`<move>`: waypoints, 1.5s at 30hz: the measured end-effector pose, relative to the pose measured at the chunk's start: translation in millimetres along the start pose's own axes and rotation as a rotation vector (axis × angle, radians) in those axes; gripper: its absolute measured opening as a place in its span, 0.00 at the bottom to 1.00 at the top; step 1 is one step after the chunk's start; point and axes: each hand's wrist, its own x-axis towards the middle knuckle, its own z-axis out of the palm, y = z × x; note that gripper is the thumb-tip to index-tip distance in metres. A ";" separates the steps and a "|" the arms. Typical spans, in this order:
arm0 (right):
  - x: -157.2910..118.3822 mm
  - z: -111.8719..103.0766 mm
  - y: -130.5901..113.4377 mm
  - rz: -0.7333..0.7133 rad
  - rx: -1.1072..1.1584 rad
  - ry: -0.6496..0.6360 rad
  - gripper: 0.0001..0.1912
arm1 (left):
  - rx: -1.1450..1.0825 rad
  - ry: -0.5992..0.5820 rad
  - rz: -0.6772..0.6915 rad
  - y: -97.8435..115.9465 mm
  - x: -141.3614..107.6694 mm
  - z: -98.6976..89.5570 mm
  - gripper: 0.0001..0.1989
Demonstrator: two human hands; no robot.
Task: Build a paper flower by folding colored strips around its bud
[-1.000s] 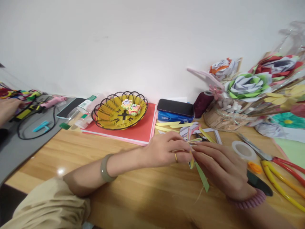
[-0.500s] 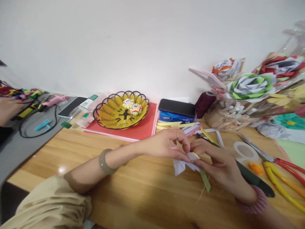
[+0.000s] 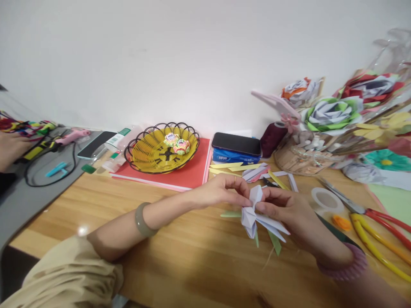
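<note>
Between my two hands is a folded paper piece, mostly white, with pointed strips sticking out. My left hand, with a ring on one finger, pinches its left upper side. On the other side my right hand grips it between thumb and fingers. Pale green paper strips show below and to the left of the piece; whether they belong to it I cannot tell. Behind my hands lie loose yellow strips and a bundle of lilac and pink strips.
A yellow basket with two small paper flowers stands on red paper. A phone rests on a blue packet. Tape, scissors and yellow-handled pliers lie right, below paper roses. Another person's hand is far left.
The paper piece has been turned, so its white folds now stand up and fan out between my fingers. Both hands stay close together, and the view has shifted slightly.
</note>
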 end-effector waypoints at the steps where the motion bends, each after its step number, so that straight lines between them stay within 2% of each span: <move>1: -0.3 -0.5 -0.6 0.007 -0.001 -0.007 0.11 | -0.038 0.006 -0.016 -0.8 -0.2 1.1 0.07; 7: -1.6 0.6 -2.4 -0.063 -0.004 -0.027 0.11 | -0.171 0.024 -0.042 -3.5 -0.4 4.2 0.12; 14: -0.6 4.3 -2.5 -0.148 -0.073 0.057 0.12 | -0.103 0.108 -0.009 -4.9 2.6 2.6 0.13; 19: 0.5 4.1 -2.1 -0.176 -0.055 0.040 0.12 | -0.048 0.134 -0.001 -3.3 2.3 1.1 0.10; 27: -0.4 3.8 -1.5 -0.140 -0.055 0.045 0.11 | -0.116 0.068 -0.042 -4.6 3.4 -1.0 0.09; 35: -1.3 4.3 -1.7 -0.039 -0.040 -0.002 0.11 | -0.150 0.031 -0.112 -6.8 3.3 -1.7 0.10; 45: 0.9 3.1 0.6 -0.035 -0.093 0.029 0.12 | -0.098 0.072 -0.072 -6.9 2.9 -2.7 0.09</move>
